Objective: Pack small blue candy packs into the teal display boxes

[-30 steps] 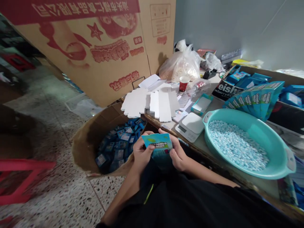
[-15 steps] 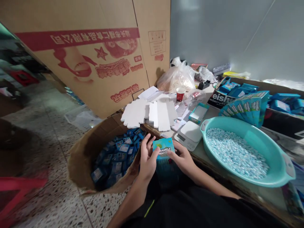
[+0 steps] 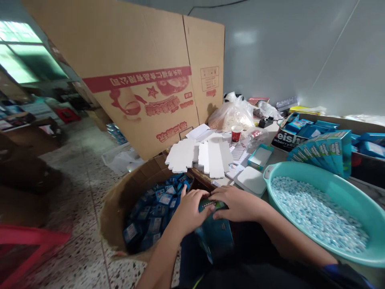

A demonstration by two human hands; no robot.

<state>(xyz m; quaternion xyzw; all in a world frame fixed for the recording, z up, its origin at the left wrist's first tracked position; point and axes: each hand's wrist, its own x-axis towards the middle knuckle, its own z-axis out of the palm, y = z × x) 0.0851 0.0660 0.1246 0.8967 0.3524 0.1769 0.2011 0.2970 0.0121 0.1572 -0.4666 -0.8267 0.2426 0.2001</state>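
A blue-green printed box (image 3: pixel 217 237) rests upright at my lap, lettering at its upper end. My left hand (image 3: pixel 191 210) grips its upper left side, thumb across the front. My right hand (image 3: pixel 236 202) wraps the upper right side, with its fingertips near those of my left hand at the top. The box's back and the hidden fingers are out of sight. To the left, a big open carton (image 3: pixel 112 214) holds several small blue packs (image 3: pixel 154 224). On the table to the right stands a turquoise basin (image 3: pixel 326 170) of blue and white wrapped pieces (image 3: pixel 319 212).
White flattened card pieces (image 3: pixel 215 158) lie at the table's edge, beside a white scale (image 3: pixel 251 179) and a small blue tray (image 3: pixel 260 156). Behind are a red cup (image 3: pixel 236 133) and plastic bag (image 3: pixel 233 112). A large cardboard sheet (image 3: pixel 135 48) stands at left.
The view has tilted up. The box now shows its long side below my hands instead of its small end face up. Both hands have shifted to its top, fingers more wrapped over it.
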